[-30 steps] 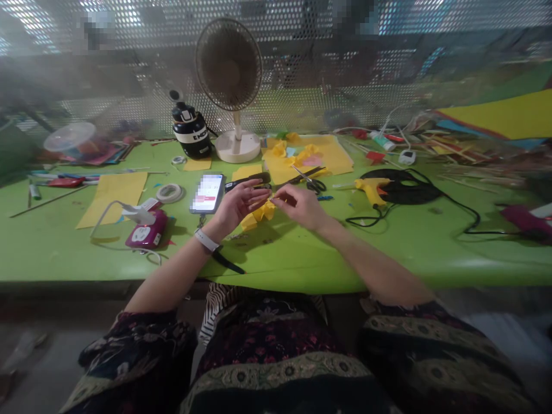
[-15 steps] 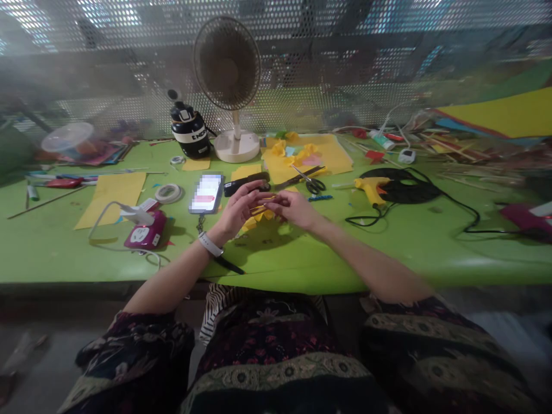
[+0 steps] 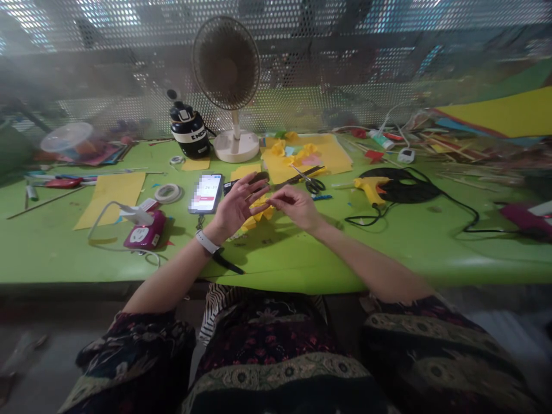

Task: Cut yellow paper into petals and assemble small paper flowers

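My left hand [image 3: 237,208] is open, palm turned up and fingers spread over the green table [image 3: 276,265]. The thumb and fingers of my right hand [image 3: 297,208] are pinched together at the tip of a left-hand finger; what they hold, if anything, is too small to tell. Yellow paper pieces [image 3: 261,218] lie just beneath and between both hands. Beyond my fingers are a black stapler-like object [image 3: 230,186], partly hidden by the left hand, and dark-handled scissors [image 3: 314,185]. A phone [image 3: 206,194] with a lit screen rests left of my left hand.
A yellow glue gun [image 3: 371,190] with a black cable lies to the right. At the back stand a fan [image 3: 237,147] and a black bottle [image 3: 192,146]. A tape roll [image 3: 168,193] and a purple socket box [image 3: 146,231] are left. Paper flowers [image 3: 307,152] lie on yellow sheets.
My left hand has rolled palm up and spread its fingers, which were curled over a thin yellow strip before. My right hand has shifted slightly and stays pinched.
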{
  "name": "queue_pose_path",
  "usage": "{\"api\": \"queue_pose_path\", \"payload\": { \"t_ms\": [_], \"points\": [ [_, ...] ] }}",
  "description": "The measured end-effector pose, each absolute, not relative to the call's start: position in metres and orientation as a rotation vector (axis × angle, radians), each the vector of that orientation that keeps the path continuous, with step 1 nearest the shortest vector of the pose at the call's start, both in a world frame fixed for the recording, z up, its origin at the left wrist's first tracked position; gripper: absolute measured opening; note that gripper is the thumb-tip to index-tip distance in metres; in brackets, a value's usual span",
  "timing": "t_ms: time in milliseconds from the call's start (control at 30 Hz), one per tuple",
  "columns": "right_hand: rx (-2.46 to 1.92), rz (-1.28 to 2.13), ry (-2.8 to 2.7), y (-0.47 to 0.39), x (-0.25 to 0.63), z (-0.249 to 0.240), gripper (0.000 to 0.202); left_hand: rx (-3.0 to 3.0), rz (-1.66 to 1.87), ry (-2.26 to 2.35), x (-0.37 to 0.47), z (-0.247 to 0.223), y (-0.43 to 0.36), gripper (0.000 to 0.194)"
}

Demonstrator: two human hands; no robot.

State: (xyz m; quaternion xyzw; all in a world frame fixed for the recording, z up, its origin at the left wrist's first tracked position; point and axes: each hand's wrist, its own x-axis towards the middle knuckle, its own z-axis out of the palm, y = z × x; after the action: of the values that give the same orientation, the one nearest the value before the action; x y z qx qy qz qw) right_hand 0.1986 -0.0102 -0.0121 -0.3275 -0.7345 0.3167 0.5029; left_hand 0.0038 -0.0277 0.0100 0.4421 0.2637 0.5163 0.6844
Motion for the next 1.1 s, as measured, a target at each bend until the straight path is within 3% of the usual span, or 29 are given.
{"api": "queue_pose_path", "payload": {
  "t_ms": [233, 533, 1100],
  "points": [
    [-0.826, 0.648, -1.664, -0.004, 0.205, -0.011, 0.040, 1.344, 1.347, 1.024, -0.006, 0.005, -0.020, 0.013],
    [-0.846, 0.474, -1.694, -0.005, 0.208, -0.007, 0.040, 1.837, 1.445, 1.165, -0.004, 0.009, -0.024, 0.011],
    [-0.887, 0.558, -1.789, -0.010, 0.204, -0.005, 0.038, 1.819, 1.235, 1.070, 0.000, -0.002, -0.022, 0.013]
  ]
}}
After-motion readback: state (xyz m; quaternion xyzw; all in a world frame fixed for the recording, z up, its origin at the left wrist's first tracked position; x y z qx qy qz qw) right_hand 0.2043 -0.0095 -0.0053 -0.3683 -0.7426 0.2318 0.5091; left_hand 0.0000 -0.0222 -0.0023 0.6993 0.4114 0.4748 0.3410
